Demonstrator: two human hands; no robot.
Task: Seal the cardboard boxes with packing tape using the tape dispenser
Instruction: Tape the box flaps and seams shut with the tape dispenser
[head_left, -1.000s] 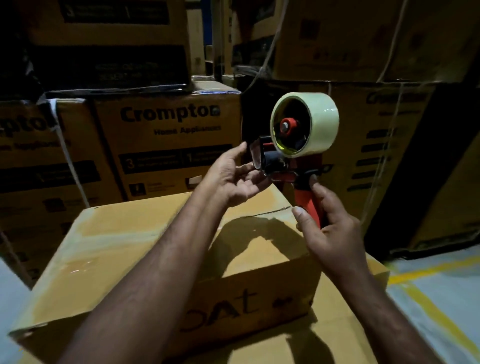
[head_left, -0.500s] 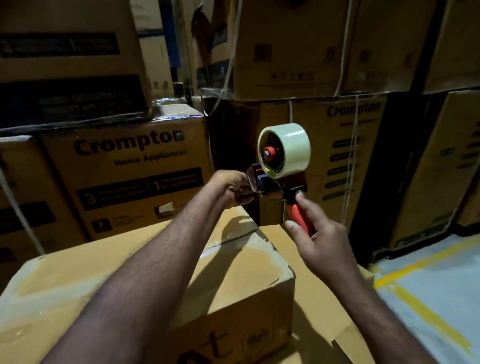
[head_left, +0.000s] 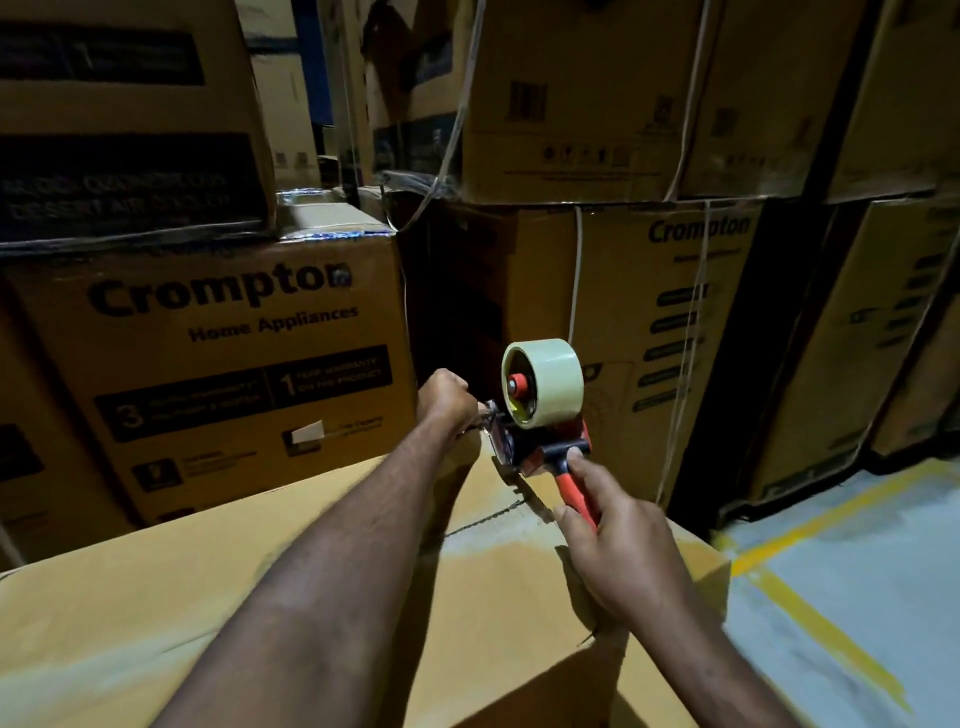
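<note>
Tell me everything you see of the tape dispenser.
The tape dispenser is red and black, with a red handle and a pale tape roll on a red hub. The right hand grips the handle; the left hand, fingers curled, holds its front end. It is at the far edge of the cardboard box.

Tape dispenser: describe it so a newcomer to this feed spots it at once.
Find the big plain cardboard box filling the foreground. Above its far edge, the right hand grips the tape dispenser by its handle. It is the only red thing among brown cartons, topped by a pale tape roll.
</note>
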